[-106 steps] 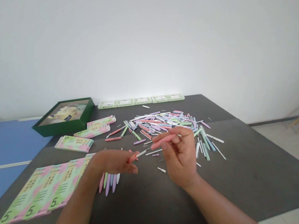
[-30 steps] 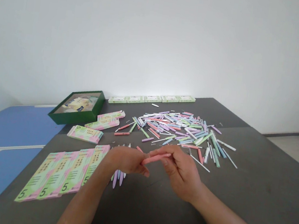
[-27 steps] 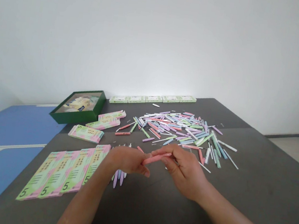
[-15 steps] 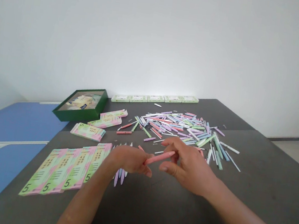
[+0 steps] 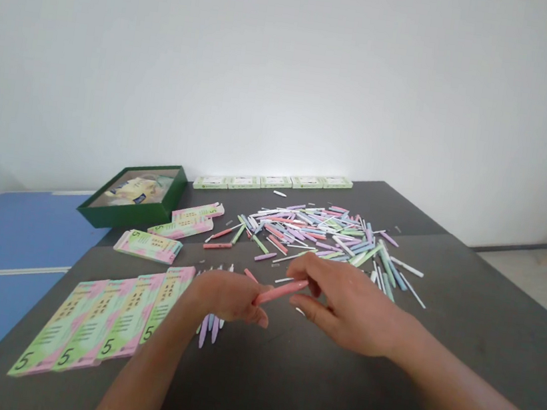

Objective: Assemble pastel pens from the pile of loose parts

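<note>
A pink pen (image 5: 282, 291) is held between my two hands above the dark table (image 5: 320, 386). My left hand (image 5: 231, 295) is closed on its lower left end. The fingers of my right hand (image 5: 336, 297) are curled round its upper right end, fingertips and thumb close to the tip. Under and beside my left hand, several purple and white pens (image 5: 209, 329) lie in a row, partly covered by the hand. Beyond my hands spreads a large heap of pastel pens and thin white sticks (image 5: 320, 231).
Several pink-green packets (image 5: 80, 327) lie overlapping at the left, with more packets (image 5: 150, 246) behind them. A green box (image 5: 125, 216) holding plastic bags stands at the back left. Flat light green boxes (image 5: 276, 182) line the wall edge.
The whole view has shifted slightly, so the table items appear further left and a little lower. Both hands still hold the pink pen, with the right fingers nearer its tip.
</note>
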Demonstrator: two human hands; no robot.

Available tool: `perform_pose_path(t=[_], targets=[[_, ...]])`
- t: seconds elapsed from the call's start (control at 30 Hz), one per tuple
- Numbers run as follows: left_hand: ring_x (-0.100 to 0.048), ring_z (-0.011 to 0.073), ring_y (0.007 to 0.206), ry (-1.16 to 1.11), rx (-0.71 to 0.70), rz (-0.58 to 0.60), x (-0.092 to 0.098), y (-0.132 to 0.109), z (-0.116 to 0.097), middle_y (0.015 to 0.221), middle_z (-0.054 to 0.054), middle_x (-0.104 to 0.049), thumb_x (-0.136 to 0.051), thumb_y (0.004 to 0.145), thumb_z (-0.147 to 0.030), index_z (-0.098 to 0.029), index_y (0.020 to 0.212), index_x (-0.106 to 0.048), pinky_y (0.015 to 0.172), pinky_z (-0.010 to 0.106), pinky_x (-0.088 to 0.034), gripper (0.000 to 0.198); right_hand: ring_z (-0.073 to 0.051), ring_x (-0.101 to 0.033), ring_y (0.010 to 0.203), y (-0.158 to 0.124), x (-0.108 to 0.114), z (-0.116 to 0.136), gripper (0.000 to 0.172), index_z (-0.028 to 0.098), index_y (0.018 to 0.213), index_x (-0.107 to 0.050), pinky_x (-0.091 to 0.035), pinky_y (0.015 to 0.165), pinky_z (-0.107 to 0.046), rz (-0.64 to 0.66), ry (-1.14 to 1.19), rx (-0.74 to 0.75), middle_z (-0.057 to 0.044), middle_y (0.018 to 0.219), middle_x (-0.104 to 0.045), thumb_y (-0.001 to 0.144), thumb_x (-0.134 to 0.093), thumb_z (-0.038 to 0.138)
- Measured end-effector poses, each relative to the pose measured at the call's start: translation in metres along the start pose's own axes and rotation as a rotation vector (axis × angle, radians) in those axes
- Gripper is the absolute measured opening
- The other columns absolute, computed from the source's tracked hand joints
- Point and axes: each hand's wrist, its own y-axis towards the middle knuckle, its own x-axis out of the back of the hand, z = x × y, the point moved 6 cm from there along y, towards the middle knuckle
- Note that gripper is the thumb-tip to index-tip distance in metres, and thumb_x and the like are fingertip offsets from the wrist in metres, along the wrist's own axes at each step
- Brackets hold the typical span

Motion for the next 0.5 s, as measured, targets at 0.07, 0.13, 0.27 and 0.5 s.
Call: perform_pose_path(t=[0.07,0.13,0.27,0.5], targets=[[-0.060,0.0180,0.065,0.017,-0.005,-0.001,0.0004,0.0000,-0.0007,0.076,0.003,-0.068,-0.050,0.083,-0.047,-0.019,0.090,-0.066,0.050,0.024,-0.036,0.033,-0.013,-0.048,0.063,0.0004,0.0006,0.0004,0.019,0.018,0.086,-0.053,-0.024,0.054,-0.024,0.000,-0.066,0.012,-0.003,0.075,-0.058,0.091,-0.045,0.034],[-0.059,0.0175,0.065,0.011,-0.004,-0.001,0.0005,0.0000,-0.0007,0.074,0.002,-0.067,-0.049,0.084,-0.047,-0.019,0.086,-0.066,0.050,0.023,-0.036,0.033,-0.014,-0.047,0.063,0.0010,0.0013,-0.0007,0.026,0.018,0.079,-0.053,-0.023,0.054,-0.025,-0.012,-0.112,0.005,-0.003,0.073,-0.057,0.090,-0.046,0.040],[-0.057,0.0164,0.059,0.000,0.012,0.011,-0.0011,0.0009,0.0002,0.069,0.002,-0.065,-0.050,0.083,-0.048,-0.019,0.083,-0.065,0.047,0.022,-0.035,0.034,-0.015,-0.051,0.072,0.0009,0.0002,0.0037,0.020,0.018,0.098,-0.051,-0.029,0.059,-0.024,0.019,-0.032,0.070,-0.004,0.085,-0.059,0.086,-0.054,0.034],[-0.058,0.0170,0.061,0.003,0.004,0.014,-0.0017,0.0021,-0.0018,0.071,0.002,-0.066,-0.050,0.083,-0.046,-0.019,0.085,-0.066,0.049,0.023,-0.036,0.031,-0.017,-0.055,0.075,0.0012,-0.0028,0.0039,0.020,0.020,0.106,-0.050,-0.031,0.060,-0.026,0.050,-0.081,0.039,-0.004,0.088,-0.062,0.091,-0.046,0.033]])
